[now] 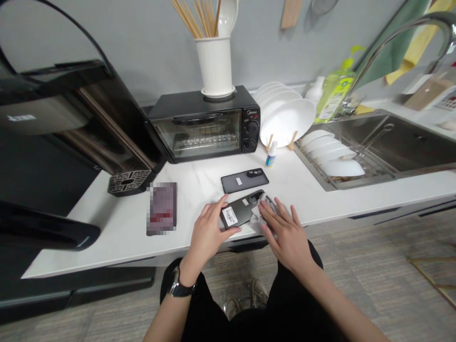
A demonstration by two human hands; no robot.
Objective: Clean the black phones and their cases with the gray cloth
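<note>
Two hands on a dark phone at the counter's front edge

So the left hand (pixel 208 229) has thumb and fingers moderately spread, gripping the end of the dark rectangular phone with a white barcode sticker (pixel 237 211), while the right hand (pixel 287 232), fingers loosely spread, presses a crumpled pale wipe (pixel 257 219) onto its camera end. Just beyond lies a grey flat phone case with camera cutouts (pixel 245 180), then a small white plastic bottle with a blue label (pixel 271 155), and a black metal toaster oven (pixel 206 128) behind.

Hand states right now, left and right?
Left hand: partly closed, gripping the near end of the phone.
Right hand: fingers spread, pressing a wipe onto its camera end.
</note>
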